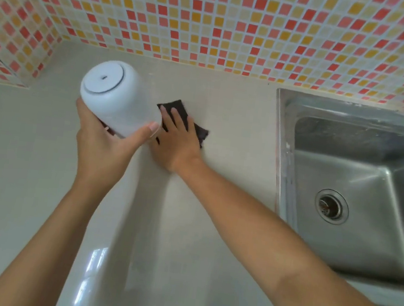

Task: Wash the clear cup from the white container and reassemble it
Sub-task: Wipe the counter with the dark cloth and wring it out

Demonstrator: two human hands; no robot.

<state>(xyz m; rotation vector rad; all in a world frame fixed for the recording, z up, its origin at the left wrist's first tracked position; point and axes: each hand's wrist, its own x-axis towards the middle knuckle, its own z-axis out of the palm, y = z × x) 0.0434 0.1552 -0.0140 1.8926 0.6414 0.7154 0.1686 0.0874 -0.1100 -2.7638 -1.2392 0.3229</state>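
My left hand (105, 141) grips a white container (118, 97) and holds it above the counter, tilted so its round base faces the camera. Its mouth points down toward my palm and is hidden. The clear cup is not visible. Just right of the container, my right hand (176, 142) lies flat with fingers spread on a dark cloth (200, 129) that rests on the beige counter (226, 110).
A stainless steel sink (306, 145) with a round drain (331, 206) fills the right side, its rim close to my right forearm. A mosaic tiled wall (212, 22) runs along the back and turns the left corner.
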